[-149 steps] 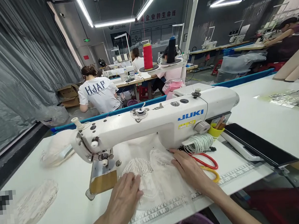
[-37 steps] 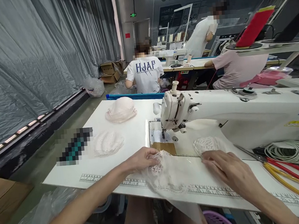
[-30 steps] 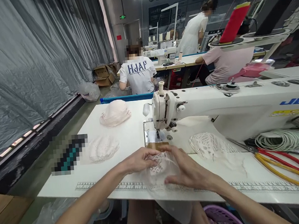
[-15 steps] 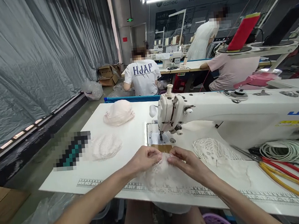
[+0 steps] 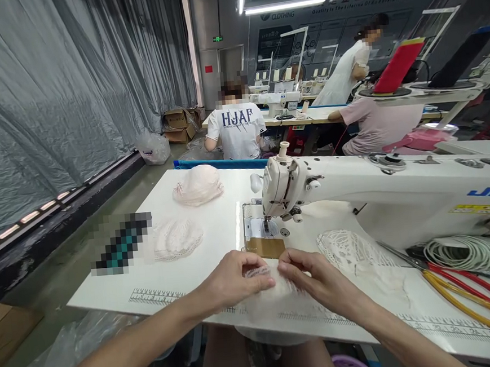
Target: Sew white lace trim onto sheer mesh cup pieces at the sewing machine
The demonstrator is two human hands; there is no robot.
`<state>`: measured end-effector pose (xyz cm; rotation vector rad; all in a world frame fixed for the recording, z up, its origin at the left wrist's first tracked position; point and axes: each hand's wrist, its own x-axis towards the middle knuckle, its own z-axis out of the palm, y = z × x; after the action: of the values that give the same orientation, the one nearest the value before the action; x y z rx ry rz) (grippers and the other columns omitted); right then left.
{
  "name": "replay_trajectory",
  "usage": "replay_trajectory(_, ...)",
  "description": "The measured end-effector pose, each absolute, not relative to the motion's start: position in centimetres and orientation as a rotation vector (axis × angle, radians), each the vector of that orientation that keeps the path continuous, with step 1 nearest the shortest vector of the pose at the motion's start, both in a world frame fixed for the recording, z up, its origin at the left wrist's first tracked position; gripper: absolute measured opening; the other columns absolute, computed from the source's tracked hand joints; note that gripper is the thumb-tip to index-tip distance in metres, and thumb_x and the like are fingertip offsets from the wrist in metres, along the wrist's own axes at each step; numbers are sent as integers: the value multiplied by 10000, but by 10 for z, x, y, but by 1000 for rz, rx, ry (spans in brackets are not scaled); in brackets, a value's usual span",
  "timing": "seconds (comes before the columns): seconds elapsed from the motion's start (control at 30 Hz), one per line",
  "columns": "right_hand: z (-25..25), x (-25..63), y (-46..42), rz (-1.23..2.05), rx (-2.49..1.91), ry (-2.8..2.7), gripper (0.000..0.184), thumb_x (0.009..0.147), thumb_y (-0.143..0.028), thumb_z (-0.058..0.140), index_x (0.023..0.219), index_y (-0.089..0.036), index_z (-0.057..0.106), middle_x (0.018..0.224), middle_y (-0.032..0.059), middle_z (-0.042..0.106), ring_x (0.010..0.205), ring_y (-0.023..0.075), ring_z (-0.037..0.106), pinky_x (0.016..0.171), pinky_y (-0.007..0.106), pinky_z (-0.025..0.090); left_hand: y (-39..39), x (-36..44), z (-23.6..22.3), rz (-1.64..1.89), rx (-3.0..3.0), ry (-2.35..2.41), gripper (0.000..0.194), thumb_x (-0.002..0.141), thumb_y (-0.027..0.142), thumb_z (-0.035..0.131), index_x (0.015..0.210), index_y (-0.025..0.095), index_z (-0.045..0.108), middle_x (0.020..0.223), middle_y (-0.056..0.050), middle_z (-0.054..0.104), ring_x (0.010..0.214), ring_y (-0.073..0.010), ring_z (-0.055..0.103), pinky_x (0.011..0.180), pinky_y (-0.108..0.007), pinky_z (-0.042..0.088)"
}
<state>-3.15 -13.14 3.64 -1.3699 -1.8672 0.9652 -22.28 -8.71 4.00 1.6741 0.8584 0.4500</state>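
Note:
Between my two hands, at the table's front edge, is a sheer white piece of lace fabric. My left hand pinches its upper edge between thumb and fingers. Close beside it, my right hand pinches the same edge. The lower part of the fabric hangs over the table edge above my lap. Just beyond my hands stands a white sewing machine, its needle area above the metal plate. Another lace piece lies flat to the right of my right hand.
On the left of the table lie a stack of lace pieces and a pale cup-shaped piece. Scissors with red and yellow handles and a coiled cord lie at right. Co-workers are beyond the table.
My right hand has left the lace piece at right and joined my left hand on the sheer fabric. Both hands have gathered its upper edge. Earlier, my view was further right.

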Motion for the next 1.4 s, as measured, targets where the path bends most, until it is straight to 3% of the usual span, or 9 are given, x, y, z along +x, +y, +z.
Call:
replay_trajectory(0.17, 35, -23, -135, 837, -1410, -1996, 350, 918, -464, 392, 679, -208, 403, 561, -57, 351, 487, 97, 327, 448, 222, 240, -83, -214, 49, 509, 1711, 948, 187, 720, 313, 638, 653, 143, 603, 651, 26, 548, 596, -96, 463, 571, -215, 348)
replay_trajectory(0.43, -27, 10, -74, 334, -1679, -2015, 308, 914, -351, 382, 656, -197, 450, 506, -24, 465, 407, 114, 384, 396, 227, 253, -17, -172, -12, 405, 1866, 1118, 318, 675, 261, 604, 482, 168, 369, 488, 57, 345, 489, -85, 336, 483, -225, 237)
replay_trajectory(0.57, -28, 8, -79, 47, -1603, -2009, 227, 922, -273, 374, 869, -153, 559, 830, 109, 622, 655, 205, 546, 549, 301, 371, -8, -164, -21, 356, 1881, 1134, 390, 673, 250, 592, 487, 185, 255, 465, 68, 237, 451, -69, 233, 448, -233, 162)
replay_trajectory(0.63, -27, 5, -85, -89, -1388, -2113, 205, 933, -219, 382, 905, -151, 574, 910, 111, 629, 773, 215, 560, 643, 326, 396, -6, -163, -21, 335, 1892, 1141, 397, 683, 247, 580, 498, 186, 234, 472, 67, 209, 456, -70, 215, 447, -235, 152)
replay_trajectory(0.77, -35, 3, -86, -185, -1187, -2270, 259, 957, -286, 385, 932, -134, 593, 903, 103, 644, 766, 199, 566, 650, 325, 410, -4, -160, -19, 315, 1921, 1180, 320, 712, 272, 583, 526, 175, 341, 501, 55, 312, 498, -89, 320, 468, -224, 212)
replay_trajectory(0.9, -46, 8, -79, -273, -1214, -2321, 364, 966, -366, 340, 997, -119, 606, 1023, 139, 646, 856, 231, 580, 676, 348, 420, -1, -157, -16, 225, 2153, 1260, 175, 798, 318, 544, 702, 177, 505, 577, 34, 487, 563, -126, 481, 498, -213, 307)
replay_trajectory(1.1, -42, 13, -75, -242, -1201, -2375, 357, 969, -357, 335, 1026, -131, 606, 1059, 121, 645, 859, 222, 586, 704, 357, 396, -7, -162, -14, 153, 2577, 1489, 107, 871, 208, 479, 925, 153, 553, 744, -55, 615, 663, -216, 589, 562, -294, 399)
replay_trajectory(1.23, -38, 12, -76, -251, -1205, -2380, 317, 968, -328, 351, 1049, -153, 604, 1065, 112, 636, 861, 215, 590, 733, 358, 378, -22, -171, -22, 512, 2916, 1100, 161, 839, 90, 520, 982, 158, 551, 951, -58, 609, 853, -189, 583, 691, -309, 434)
replay_trajectory(1.4, -38, 16, -76, -256, -1263, -2380, 279, 958, -342, 389, 1050, -191, 604, 1043, 96, 645, 851, 205, 598, 746, 354, 359, -29, -177, -33, 656, 2951, 794, 111, 836, 126, 581, 941, 132, 543, 937, -29, 620, 852, -165, 579, 730, -324, 416)
